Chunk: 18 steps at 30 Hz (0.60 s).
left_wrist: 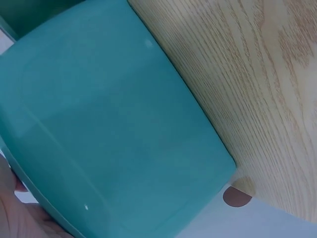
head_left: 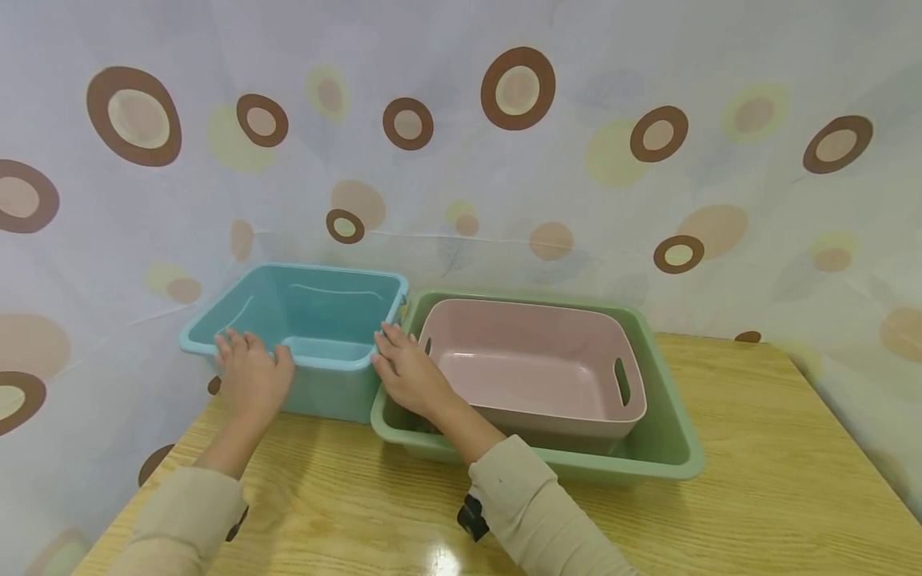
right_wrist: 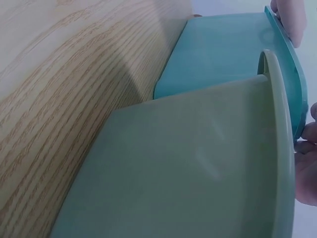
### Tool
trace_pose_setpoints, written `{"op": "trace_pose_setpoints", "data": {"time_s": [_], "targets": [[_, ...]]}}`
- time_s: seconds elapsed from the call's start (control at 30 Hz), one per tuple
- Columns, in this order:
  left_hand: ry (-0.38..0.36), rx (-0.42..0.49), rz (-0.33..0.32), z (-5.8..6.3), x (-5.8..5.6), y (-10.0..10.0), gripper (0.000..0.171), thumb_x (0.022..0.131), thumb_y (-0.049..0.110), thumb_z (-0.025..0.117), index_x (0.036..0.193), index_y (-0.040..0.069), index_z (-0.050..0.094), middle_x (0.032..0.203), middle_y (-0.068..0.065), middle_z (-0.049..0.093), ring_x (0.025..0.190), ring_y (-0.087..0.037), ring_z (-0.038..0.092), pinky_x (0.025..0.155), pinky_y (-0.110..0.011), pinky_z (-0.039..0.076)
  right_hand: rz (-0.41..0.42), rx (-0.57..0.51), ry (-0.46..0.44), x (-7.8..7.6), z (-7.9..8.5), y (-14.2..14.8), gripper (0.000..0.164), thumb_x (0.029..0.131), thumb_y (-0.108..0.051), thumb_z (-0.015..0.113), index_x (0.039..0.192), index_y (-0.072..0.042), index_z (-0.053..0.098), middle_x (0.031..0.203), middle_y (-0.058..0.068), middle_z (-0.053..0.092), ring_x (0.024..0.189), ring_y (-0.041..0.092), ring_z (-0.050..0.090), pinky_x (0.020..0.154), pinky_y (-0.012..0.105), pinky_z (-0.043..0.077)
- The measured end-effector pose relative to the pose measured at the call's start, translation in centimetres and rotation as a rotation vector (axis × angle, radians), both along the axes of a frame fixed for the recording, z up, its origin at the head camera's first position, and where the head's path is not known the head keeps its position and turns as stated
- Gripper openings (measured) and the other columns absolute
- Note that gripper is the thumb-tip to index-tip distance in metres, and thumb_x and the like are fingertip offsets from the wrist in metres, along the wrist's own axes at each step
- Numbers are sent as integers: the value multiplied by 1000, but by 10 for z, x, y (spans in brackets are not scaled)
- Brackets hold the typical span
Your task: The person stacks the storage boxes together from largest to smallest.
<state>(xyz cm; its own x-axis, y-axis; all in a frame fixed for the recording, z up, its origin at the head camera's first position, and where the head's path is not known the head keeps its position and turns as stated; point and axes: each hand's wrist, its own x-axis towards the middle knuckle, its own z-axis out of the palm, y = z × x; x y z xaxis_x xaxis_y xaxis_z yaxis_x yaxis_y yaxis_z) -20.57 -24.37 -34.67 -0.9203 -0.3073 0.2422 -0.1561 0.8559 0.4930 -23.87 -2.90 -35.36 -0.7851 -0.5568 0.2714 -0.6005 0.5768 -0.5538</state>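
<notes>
A light-blue plastic bin (head_left: 317, 384) stands on the table, at the left. My left hand (head_left: 252, 380) rests on its front rim near the left corner, fingers fairly straight and spread. At the bin's right front corner, the fingers of my right hand (head_left: 414, 372) touch the rim. In the left wrist view the bin's wall (left_wrist: 119, 119) fills most of the picture, part of the left hand (left_wrist: 20, 213) at its rim. The right wrist view has the right hand (right_wrist: 308, 163) at the rim's near end and the left hand (right_wrist: 291, 20) farther off.
A wide green basin (head_left: 670, 408) stands right of the blue bin, close against it. Inside the basin sits a pink bin (head_left: 533, 416) with handle slots. The wooden table (head_left: 756, 448) meets a patterned curtain (head_left: 576, 184) behind.
</notes>
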Motion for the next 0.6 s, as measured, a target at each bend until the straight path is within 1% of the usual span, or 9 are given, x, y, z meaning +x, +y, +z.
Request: {"op": "trace_pose_setpoints", "data": {"time_s": [0.2,0.4,0.6], "targets": [[-31,-34,12,2,4,4,66,95,27,21,132,-27,17,140,-47,3,133,-58,-2,110,-64,5,-41,19,31,1,2,-3,46,99,-22,38,137,3,41,149,16,32,140,30,25,115,46,22],[-53,-62,37,2,5,6,67,95,28,18,133,-27,17,140,-47,1,133,-58,-2,110,-65,4,-70,13,24,1,2,-5,45,99,-21,38,137,4,41,148,17,34,140,29,27,115,45,22],[-75,-83,68,4,6,10,67,95,29,18,134,-25,17,141,-46,2,135,-56,0,112,-62,5,-88,7,17,-1,2,-5,45,98,-20,39,137,4,41,148,16,35,140,28,27,115,45,23]]}}
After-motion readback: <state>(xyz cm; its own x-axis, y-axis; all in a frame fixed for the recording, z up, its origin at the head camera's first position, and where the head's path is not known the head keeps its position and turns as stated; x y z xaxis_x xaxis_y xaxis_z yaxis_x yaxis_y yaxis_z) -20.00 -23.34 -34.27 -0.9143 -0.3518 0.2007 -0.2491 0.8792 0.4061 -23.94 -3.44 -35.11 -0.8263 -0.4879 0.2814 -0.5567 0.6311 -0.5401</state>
